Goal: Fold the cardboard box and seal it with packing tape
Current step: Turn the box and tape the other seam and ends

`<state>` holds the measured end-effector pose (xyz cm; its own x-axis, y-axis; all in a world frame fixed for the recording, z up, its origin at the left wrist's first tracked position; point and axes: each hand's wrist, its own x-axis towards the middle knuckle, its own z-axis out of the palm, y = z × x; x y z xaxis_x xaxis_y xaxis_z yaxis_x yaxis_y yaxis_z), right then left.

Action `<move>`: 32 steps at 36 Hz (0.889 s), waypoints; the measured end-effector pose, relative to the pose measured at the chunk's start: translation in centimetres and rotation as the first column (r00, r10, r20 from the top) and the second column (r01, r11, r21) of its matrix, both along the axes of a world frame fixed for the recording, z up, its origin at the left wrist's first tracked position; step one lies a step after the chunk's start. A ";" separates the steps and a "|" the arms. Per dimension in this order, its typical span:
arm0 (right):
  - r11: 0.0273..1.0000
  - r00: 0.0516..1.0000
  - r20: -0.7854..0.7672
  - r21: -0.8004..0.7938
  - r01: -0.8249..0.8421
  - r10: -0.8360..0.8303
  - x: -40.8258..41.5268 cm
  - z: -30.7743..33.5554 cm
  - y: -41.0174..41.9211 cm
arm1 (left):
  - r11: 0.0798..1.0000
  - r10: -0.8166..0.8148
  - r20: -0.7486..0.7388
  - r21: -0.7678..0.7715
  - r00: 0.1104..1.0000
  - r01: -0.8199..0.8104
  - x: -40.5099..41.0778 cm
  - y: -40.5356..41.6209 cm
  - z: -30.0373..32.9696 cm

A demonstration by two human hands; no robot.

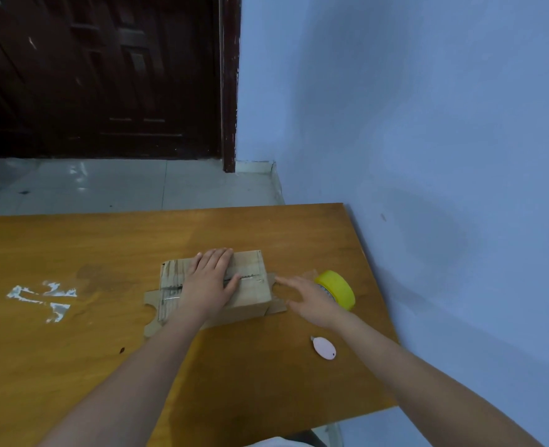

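Head view, single frame. Item one: small brown cardboard box (234, 285), folded shut, standing at centre frame on the orange-brown wooden table (73, 253), its end flaps splayed flat on the tabletop at left and right. A seam ran along the top between the closed flaps; whether tape already covered it could not be told. Item two: left hand (210, 279), fingers straight and laid flat across the box top, pressing the flaps down. Item three: right hand (308, 298), fingers relaxed and spread, just right of the box, holding nothing, touching or nearly touching the yellow roll of packing tape (336, 288) that stood on edge at centre right. Item four: small pink oval cutter (324, 348), lying on the table below the roll, apart from both hands. Item five: whitish tape residue (44, 298) on the table at left.

Judged step: fetching the tape while the flaps were held. To do it well, the flat hand should keep even pressure across the seam so the flaps meet flush, and the tape should start on the box's side wall before crossing the top.
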<state>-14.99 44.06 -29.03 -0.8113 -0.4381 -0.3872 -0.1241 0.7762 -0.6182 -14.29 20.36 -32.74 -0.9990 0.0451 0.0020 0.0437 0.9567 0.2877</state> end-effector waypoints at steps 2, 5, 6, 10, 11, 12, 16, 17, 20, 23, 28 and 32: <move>1.000 0.999 0.034 0.002 -0.023 0.023 0.6 -0.3 -0.8 | 1.000 0.002 0.002 -0.005 1.000 -0.002 0.0 0.0 -0.1; 0.997 0.998 -0.037 0.063 -0.050 0.052 1.3 -0.8 -2.4 | 1.000 0.004 0.002 -0.008 1.000 -0.004 0.0 0.0 -0.1; 0.994 0.996 -0.073 0.104 -0.045 0.052 1.4 -1.0 -2.7 | 1.000 0.004 0.003 -0.012 1.000 -0.004 0.0 0.0 -0.1; 0.952 0.960 -0.254 0.302 -0.038 0.119 1.7 -1.9 -3.2 | 1.000 0.010 -0.003 -0.013 1.000 -0.010 0.1 0.0 -0.2; 0.937 0.941 -0.298 0.347 -0.048 0.159 1.7 -1.9 -3.2 | 1.000 0.011 -0.004 -0.017 1.000 -0.011 0.1 0.1 -0.2; 0.922 0.921 -0.335 0.383 -0.058 0.197 1.7 -2.0 -3.3 | 1.000 0.011 -0.004 -0.022 1.000 -0.011 0.1 0.1 -0.1; 0.884 0.880 -0.381 0.459 -0.086 0.283 1.7 -2.1 -3.5 | 1.000 0.013 0.000 -0.021 1.000 -0.013 0.1 0.1 -0.1; 0.879 0.877 -0.381 0.469 -0.090 0.294 1.6 -2.0 -3.5 | 1.000 0.012 0.002 -0.019 1.000 -0.012 0.1 0.1 -0.1; 0.857 0.843 -0.405 0.501 -0.120 0.355 1.1 -1.5 -3.4 | 1.000 0.012 -0.001 -0.017 1.000 -0.012 0.1 0.1 -0.1; 0.834 0.768 -0.465 0.529 -0.157 0.440 0.7 -0.8 -3.1 | 1.000 0.011 -0.005 -0.012 1.000 -0.011 0.1 0.1 0.0; 0.795 0.668 -0.487 0.542 -0.274 0.563 -0.2 -0.8 -2.3 | 1.000 0.012 -0.001 -0.011 1.000 -0.012 0.1 0.0 0.0; 0.772 0.558 -0.551 0.552 -0.314 0.621 -1.2 -1.2 -2.0 | 1.000 0.012 -0.002 -0.009 1.000 -0.012 0.0 0.0 -0.1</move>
<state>-16.17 42.03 -30.23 -0.6123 -0.7898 -0.0369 -0.7880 0.6057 0.1101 -14.27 20.37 -32.83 -0.9995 0.0327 0.0036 0.0324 0.9598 0.2788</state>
